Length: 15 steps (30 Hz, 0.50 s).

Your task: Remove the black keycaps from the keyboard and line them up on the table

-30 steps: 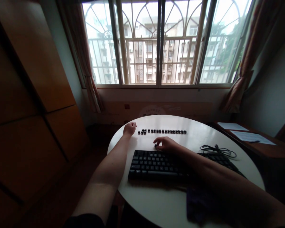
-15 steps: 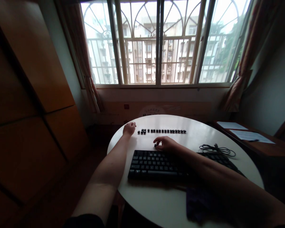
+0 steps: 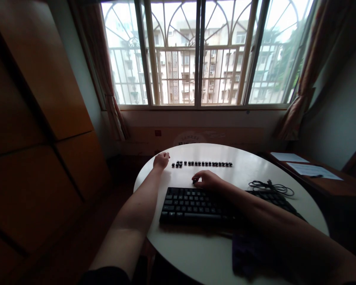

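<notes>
A black keyboard (image 3: 192, 206) lies across the white round table, partly hidden under my right forearm. Just beyond its back edge, my right hand (image 3: 207, 179) has thumb and fingers closed on a small black keycap (image 3: 194, 181), close above the tabletop. My left hand (image 3: 161, 160) rests as a loose fist near the table's far left edge; what it may hold is hidden. To the right of that fist, several black keycaps (image 3: 207, 163) stand in a row, with a small cluster of keycaps (image 3: 178, 164) at the row's left end.
A coiled black cable (image 3: 271, 187) lies behind the keyboard's right part. Dark purple cloth (image 3: 246, 253) sits at the near side of the white table (image 3: 190, 253). To the right, a brown desk (image 3: 329, 186) bears paper sheets (image 3: 311, 171) and a pen.
My right fingers have shifted slightly around the keycap, which looks a little more upright between them. The left hand has stayed where it was.
</notes>
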### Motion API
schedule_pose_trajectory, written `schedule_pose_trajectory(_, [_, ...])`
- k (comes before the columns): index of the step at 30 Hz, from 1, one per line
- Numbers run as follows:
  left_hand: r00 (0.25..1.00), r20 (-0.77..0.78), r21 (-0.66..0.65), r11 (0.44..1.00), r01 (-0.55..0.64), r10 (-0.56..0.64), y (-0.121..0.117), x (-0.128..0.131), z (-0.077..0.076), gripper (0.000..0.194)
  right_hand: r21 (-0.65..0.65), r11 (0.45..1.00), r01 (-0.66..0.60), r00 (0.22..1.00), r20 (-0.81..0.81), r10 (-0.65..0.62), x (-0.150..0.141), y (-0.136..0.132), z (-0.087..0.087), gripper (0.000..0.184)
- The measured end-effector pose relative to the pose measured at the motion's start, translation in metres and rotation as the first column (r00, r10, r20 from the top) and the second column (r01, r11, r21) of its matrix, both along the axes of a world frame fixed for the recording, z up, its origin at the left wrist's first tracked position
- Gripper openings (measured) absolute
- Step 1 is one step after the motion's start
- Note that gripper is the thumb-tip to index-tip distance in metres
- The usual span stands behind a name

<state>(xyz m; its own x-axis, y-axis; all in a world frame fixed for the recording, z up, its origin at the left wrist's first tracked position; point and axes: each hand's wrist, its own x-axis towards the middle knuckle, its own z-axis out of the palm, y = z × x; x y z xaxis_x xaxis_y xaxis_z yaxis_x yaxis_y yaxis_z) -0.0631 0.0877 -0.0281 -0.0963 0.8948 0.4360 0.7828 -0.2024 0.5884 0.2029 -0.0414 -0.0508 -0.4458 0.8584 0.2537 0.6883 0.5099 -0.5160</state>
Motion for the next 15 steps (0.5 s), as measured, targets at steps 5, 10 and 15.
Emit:
schedule_pose_trajectory(5, [1.0,0.003,-0.002,1.0,-0.001,0.001,0.0,-0.0001,-0.0004,0.036,0.007,1.0,-0.007,1.0,0.002,0.007,-0.0009,-0.0007,0.0002,0.031])
schedule_pose_trajectory(10, [1.0,-0.003,-0.005,1.0,0.001,-0.001,0.0005,-0.0001,-0.0007,0.036,0.01,1.0,0.002,1.0,-0.001,-0.002,-0.0017,-0.0015,0.0006,0.031])
schedule_pose_trajectory(15, [1.0,0.0,-0.005,1.0,0.003,-0.003,0.0021,-0.0004,-0.0016,0.036,0.015,1.0,0.005,1.0,-0.005,-0.005,-0.0012,-0.0022,0.0007,0.03])
